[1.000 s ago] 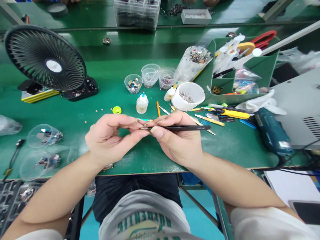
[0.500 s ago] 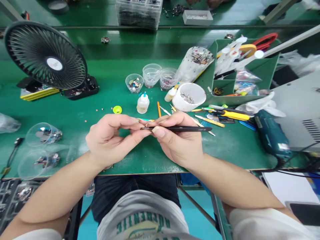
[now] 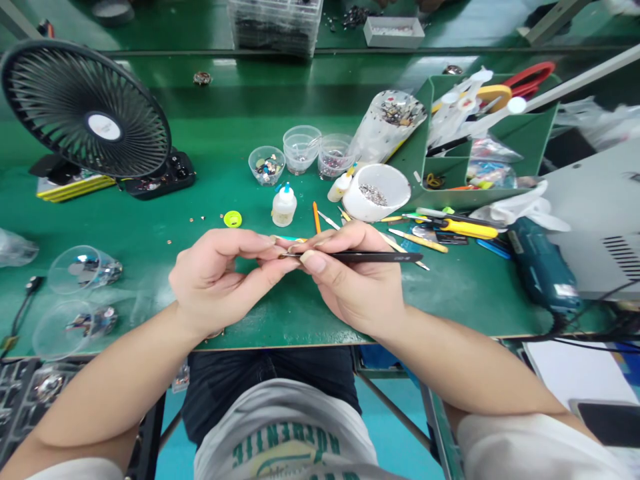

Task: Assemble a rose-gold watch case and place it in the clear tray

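1. Over the near edge of the green bench (image 3: 285, 320), two bare hands met fingertip to fingertip.
2. The right hand (image 3: 357, 280) was closed in a pinch, its thumb pressing a pair of black tweezers (image 3: 380, 257) against the fingers behind.
3. The left hand (image 3: 215, 283) was curved, with its thumb and forefinger drawn close together at the tip of the tweezers; whether they gripped a part there was too small to tell.
4. Counted around the hands: one fan (image 3: 105, 127) at ten o'clock, one lime-green lid (image 3: 233, 219) nearer in the same direction, and two small bottles, the closer bottle (image 3: 284, 208) at twelve o'clock and the leaning bottle (image 3: 340, 188) at one.
5. Three clear cups (image 3: 293, 155) stood beyond the closer bottle, between twelve and one; one white bowl (image 3: 355, 203) sat between one and two, touching or just beside the leaning bottle. Two tipped cups (image 3: 57, 270) lay between eight and nine.
6. The tweezers lay nearly level across the right hand's grip, their tip pointing to nine o'clock, between the left fingertips, and their back end reaching past the right hand toward three.
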### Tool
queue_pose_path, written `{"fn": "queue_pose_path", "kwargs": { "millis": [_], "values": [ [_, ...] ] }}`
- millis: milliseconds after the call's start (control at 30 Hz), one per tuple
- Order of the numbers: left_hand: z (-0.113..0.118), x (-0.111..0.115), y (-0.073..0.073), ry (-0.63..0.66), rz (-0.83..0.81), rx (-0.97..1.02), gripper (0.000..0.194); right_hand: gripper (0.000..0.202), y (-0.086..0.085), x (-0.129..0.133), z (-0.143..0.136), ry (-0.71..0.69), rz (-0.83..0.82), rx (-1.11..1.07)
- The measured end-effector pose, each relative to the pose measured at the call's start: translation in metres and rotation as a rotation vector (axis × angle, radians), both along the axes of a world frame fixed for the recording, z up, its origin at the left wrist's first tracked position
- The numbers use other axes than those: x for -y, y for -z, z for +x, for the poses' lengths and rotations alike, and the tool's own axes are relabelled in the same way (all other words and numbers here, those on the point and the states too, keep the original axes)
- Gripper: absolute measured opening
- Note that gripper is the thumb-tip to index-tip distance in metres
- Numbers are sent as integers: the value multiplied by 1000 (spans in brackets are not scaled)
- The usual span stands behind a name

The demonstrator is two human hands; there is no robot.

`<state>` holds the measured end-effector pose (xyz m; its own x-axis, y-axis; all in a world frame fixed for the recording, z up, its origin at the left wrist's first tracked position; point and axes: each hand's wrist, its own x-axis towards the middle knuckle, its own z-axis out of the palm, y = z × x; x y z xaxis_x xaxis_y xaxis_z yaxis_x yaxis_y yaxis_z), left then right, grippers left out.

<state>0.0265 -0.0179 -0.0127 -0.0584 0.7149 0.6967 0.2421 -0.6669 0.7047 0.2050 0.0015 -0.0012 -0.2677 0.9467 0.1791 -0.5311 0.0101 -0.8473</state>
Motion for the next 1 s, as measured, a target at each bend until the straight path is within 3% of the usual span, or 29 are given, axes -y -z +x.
{"fn": "queue_pose_path", "kwargs": {
  "millis": [333, 1000],
  "values": [
    [0, 0, 1, 32, 4, 21, 41, 19, 1, -1, -1, -14, 24, -66],
    [-1, 2, 2, -52, -4, -56, 36, 18, 2, -1, -2, 9, 68, -64]
  ]
}}
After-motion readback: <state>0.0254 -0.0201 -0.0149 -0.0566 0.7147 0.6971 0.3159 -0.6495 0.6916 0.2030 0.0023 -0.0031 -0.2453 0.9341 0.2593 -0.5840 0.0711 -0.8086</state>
